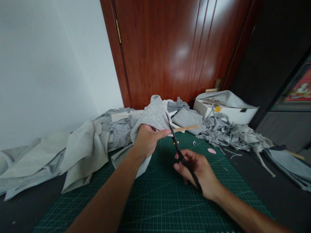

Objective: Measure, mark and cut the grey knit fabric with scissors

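Observation:
My left hand [147, 139] is closed on a piece of light grey fabric [155, 113], which rises above the fingers and hangs down below the wrist. My right hand [194, 168] grips black scissors [178, 150] by their handles, with the blades pointing up and away. The blade tips are at the right edge of the held fabric; whether they touch it I cannot tell. Beneath both hands lies a green cutting mat [160, 197] with a printed grid. A wooden ruler [187, 128] lies beyond the scissors.
Large pale fabric pieces [80, 152] are heaped on the left. Tangled grey scraps [233, 132] lie on the right, before a white box [225, 113]. A small pink oval [212, 150] rests on the mat. Behind stands a brown wooden door [165, 51].

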